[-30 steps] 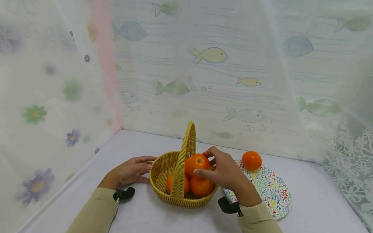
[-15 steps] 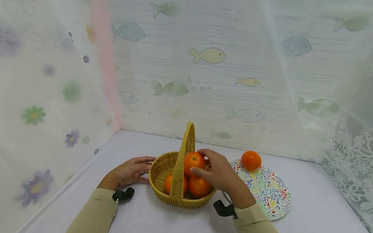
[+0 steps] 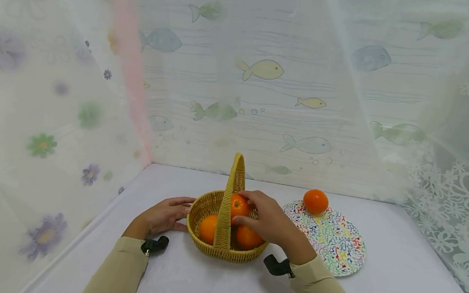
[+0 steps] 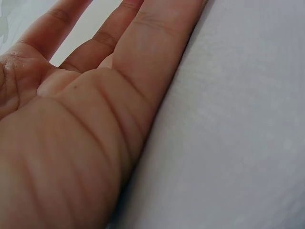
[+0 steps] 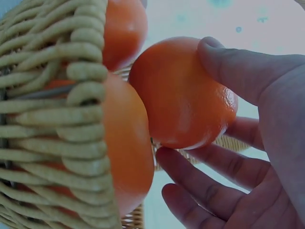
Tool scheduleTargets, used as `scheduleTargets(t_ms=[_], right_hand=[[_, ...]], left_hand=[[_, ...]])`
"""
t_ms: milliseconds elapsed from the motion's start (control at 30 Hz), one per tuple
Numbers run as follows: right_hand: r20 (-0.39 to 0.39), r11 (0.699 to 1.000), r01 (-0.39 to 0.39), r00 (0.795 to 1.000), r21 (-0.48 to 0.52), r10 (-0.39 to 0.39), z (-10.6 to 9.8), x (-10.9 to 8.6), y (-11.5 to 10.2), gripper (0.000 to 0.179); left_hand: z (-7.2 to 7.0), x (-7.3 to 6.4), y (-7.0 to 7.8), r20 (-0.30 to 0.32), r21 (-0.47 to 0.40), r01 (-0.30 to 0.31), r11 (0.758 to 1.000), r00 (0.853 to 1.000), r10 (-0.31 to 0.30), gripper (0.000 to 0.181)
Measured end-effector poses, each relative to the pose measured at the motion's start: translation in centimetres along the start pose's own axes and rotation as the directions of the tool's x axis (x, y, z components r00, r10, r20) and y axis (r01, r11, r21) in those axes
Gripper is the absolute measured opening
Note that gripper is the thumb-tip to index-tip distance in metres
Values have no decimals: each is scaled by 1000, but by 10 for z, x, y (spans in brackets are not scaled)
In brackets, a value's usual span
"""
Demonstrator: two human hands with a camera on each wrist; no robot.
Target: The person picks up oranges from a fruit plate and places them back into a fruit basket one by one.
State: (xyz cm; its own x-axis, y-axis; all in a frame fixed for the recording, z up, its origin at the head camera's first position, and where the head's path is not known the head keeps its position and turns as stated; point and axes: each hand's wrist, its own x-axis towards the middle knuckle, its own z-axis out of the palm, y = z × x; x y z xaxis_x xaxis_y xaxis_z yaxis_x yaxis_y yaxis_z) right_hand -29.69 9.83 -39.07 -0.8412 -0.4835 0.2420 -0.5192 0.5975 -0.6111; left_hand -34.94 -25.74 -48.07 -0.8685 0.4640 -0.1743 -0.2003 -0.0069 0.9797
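A yellow wicker basket (image 3: 233,256) with a tall arched handle stands on the table. My right hand (image 3: 272,219) reaches over its right side and pinches an orange (image 3: 239,207) between thumb and fingers. In the right wrist view, this orange (image 5: 181,95) sits between the thumb and fingertips, against a lower orange (image 5: 126,148). Inside the basket lie one orange (image 3: 208,229) left of the handle and another orange (image 3: 248,238) below my right hand. My left hand (image 3: 165,216) touches the basket's left side with loosely extended fingers; its wrist view (image 4: 71,133) shows mostly palm.
Right of the basket, a round plate or mat (image 3: 335,243) with a multicoloured pattern lies on the white-covered table (image 3: 205,288). One more orange (image 3: 315,202) rests at its far edge. Behind hangs a fish-print curtain (image 3: 262,121), with a flower-print curtain (image 3: 48,172) at left.
My right hand has moved left and slightly down with its orange, towards the basket handle. The orange near the handle's base has shifted left. My left hand stays in place.
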Motion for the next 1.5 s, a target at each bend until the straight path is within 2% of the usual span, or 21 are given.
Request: scheduleTargets(t_ms=[300,700,933,1067,1267,1500], right_hand=[[53,995,54,997,-83,-50,8,-1,-7,69],[52,997,-19,998,-80,23,13,-1,-7,68],[88,998,-52,995,-44,56,19,2,-3,59],[87,998,-47,995,-48,51,21,3,-3,57],[76,997,-51,996,-66,56,23,3,-1,56],[53,987,-99,993,-124,107,23,3,-3,53]], left_hand=[[-1,-1,-3,-4,-4,4,1000,1000,-4,53],[0,0,0,3,-1,8,1000,1000,-8,55],[-4,2,-4,11,-3,3,1000,1000,-3,53],[-5,3,-6,20,-1,-4,1000,1000,4,53],[-5,4,-4,23,-3,-1,1000,1000,1,52],[-1,4,-2,15,2,-5,1000,1000,5,51]])
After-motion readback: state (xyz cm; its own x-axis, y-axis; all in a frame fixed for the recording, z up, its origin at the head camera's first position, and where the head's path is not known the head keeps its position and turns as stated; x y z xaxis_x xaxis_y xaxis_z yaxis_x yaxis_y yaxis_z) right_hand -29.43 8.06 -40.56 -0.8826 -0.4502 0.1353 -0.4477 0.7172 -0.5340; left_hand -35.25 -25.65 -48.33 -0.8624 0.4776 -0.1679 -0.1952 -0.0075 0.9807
